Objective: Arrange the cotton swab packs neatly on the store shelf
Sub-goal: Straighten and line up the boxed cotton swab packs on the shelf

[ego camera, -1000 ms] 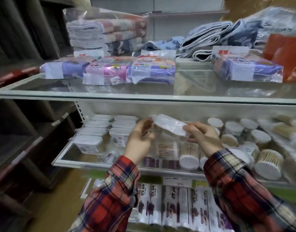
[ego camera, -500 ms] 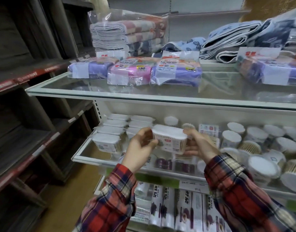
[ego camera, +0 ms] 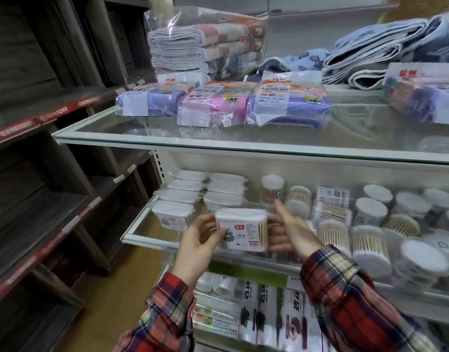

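Two plaid sleeves [ego camera: 350, 298] reach forward. The left hand [ego camera: 196, 246] and right hand [ego camera: 290, 231] grip 1 rectangular cotton swab pack [ego camera: 241, 229] between them, left fingers on its left end, right fingers curled behind its right end with the thumb raised. The clear pack holds wooden-stemmed swabs standing upright, label facing the camera, and hangs just above the front edge of the middle shelf [ego camera: 147, 237]. Behind it, similar rectangular packs [ego camera: 198, 196] sit in 2 rows at the shelf's left. To the right stand round tubs of swabs [ego camera: 370, 243], some tipped. Above, the glass shelf [ego camera: 167, 141] carries bagged cloths [ego camera: 213, 102] and, further back, folded towels [ego camera: 205, 44].
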Available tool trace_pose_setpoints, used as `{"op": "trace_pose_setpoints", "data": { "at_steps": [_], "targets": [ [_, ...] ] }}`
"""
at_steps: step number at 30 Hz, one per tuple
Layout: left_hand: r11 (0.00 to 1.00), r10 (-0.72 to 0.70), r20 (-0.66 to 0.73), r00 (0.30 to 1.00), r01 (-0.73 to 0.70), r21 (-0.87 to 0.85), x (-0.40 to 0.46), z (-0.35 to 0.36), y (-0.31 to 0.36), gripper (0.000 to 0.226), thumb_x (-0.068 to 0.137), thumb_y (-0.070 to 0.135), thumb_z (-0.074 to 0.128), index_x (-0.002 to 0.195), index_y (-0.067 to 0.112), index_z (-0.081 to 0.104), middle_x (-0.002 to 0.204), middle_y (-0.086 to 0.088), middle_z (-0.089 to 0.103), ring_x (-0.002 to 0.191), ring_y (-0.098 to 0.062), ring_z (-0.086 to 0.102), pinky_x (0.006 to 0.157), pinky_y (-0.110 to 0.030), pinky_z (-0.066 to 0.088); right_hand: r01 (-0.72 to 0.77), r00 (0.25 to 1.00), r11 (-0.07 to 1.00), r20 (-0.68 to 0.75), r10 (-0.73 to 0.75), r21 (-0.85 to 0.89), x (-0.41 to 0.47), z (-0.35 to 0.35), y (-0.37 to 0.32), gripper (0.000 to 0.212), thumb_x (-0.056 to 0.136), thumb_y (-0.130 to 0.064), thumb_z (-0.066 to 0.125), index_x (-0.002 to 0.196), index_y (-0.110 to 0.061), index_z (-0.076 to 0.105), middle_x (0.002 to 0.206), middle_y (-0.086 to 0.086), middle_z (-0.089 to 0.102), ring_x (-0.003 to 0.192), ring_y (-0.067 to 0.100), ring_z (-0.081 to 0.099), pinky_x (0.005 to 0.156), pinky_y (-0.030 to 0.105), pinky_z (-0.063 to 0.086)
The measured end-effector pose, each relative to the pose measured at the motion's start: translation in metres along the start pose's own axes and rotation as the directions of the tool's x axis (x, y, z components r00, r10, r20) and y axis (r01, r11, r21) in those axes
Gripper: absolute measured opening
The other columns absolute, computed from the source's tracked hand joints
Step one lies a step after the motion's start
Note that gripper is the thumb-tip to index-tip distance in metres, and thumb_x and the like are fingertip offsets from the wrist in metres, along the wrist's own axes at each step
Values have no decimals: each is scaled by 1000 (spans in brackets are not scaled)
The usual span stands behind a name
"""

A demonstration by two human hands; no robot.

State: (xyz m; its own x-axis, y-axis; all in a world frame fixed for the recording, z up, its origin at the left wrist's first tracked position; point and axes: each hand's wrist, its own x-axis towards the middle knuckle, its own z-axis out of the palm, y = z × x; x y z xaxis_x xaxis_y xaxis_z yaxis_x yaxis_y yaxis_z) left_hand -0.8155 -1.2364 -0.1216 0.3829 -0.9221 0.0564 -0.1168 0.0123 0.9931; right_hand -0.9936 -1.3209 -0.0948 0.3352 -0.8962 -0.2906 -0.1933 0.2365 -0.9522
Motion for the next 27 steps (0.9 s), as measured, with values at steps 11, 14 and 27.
{"op": "trace_pose_setpoints", "data": {
  "at_steps": [11,14,27],
  "targets": [
    [999,7,-26,1000,-6,36,4,-10,-6,27,88,7,62,107,26,56,108,4,69,100,-5,66,89,-24,52,178,984,945,75,-164,-275,-11,11,11,33,73,-31,78,98,-33,57,94,-14,66,82,-2,63,59,7,47],
    [1000,6,-60,998,-5,23,7,-7,-8,29,88,8,62,110,25,54,105,6,70,97,-4,67,81,-19,54,149,989,957,19,-149,-249,-6,19,17,41,77,-29,74,114,-28,56,94,-15,64,85,-1,61,66,11,48],
    [996,14,-186,982,3,91,10,1,-27,27,88,9,64,101,30,53,106,7,66,100,-4,64,94,-33,51,97,982,899,-109,-157,-426,22,42,48,48,75,-56,66,117,-38,53,111,-7,64,98,12,63,93,38,52]
  ]
}}
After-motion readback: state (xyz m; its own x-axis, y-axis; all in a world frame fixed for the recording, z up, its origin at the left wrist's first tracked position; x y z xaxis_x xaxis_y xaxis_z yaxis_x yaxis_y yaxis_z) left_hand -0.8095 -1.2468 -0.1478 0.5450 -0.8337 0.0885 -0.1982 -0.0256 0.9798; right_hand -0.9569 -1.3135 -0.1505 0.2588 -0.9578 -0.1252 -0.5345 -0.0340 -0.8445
